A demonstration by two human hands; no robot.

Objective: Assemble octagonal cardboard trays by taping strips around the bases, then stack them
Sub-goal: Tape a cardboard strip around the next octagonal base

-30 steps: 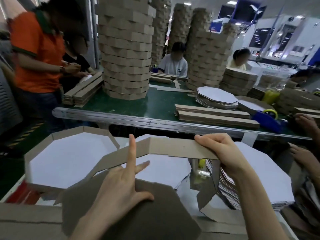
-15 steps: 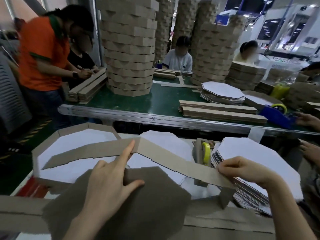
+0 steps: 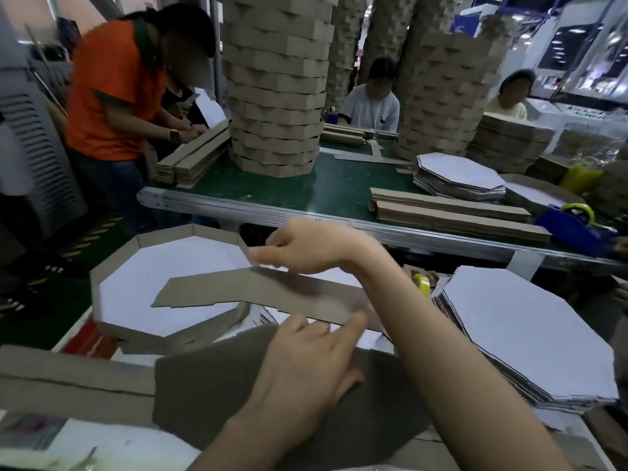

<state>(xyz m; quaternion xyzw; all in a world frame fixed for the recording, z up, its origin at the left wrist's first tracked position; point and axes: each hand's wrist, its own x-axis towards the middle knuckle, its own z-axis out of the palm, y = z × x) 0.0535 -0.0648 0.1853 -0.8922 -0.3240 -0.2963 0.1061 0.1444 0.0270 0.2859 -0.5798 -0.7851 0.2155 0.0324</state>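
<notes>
A brown octagonal base (image 3: 217, 396) lies face down in front of me. My left hand (image 3: 306, 365) rests flat on it with fingers spread, and the fingertips touch the lower edge of a long folded cardboard strip (image 3: 217, 290). The strip stands along the base's far side. My right hand (image 3: 306, 248) crosses over my left arm and pinches the strip's top edge at a fold. A finished tray (image 3: 112, 263) with a white floor sits at the left, behind the strip.
A stack of white octagonal bases (image 3: 530, 338) lies at the right, with a yellow tape roll (image 3: 421, 283) beside it. Beyond runs a green conveyor (image 3: 336, 188) carrying strip bundles (image 3: 452, 212), a blue tape dispenser (image 3: 574, 227) and tall tray stacks (image 3: 275, 96). Several people work around it.
My right hand left the strip's right end and moved left across to a fold. My left hand slid right along the base, and the strip came down against the base's far edge.
</notes>
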